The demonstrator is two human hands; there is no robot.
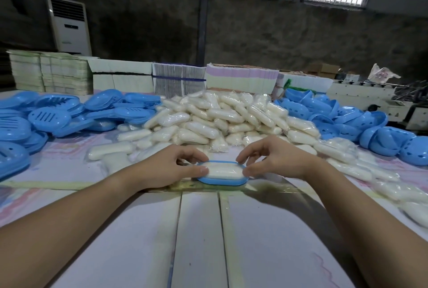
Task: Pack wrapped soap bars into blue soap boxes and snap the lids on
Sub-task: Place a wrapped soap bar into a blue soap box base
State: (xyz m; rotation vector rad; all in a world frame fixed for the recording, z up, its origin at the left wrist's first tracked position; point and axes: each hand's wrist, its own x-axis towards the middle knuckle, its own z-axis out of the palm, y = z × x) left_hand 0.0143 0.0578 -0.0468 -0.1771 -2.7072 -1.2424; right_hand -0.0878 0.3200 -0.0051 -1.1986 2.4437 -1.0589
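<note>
A blue soap box base (222,181) lies on the table in front of me with a wrapped white soap bar (222,170) sitting in it. My left hand (171,167) pinches the bar's left end between thumb and fingers. At the right end, my right hand (275,160) holds the bar with its thumb and curled fingertips. No lid is on this box.
A big heap of wrapped soap bars (222,118) fills the middle of the table. Blue slotted lids (49,116) pile up at the left, blue box bases (361,125) at the right. Stacks of flat cartons (178,79) line the far edge. White boards (199,236) lie near me.
</note>
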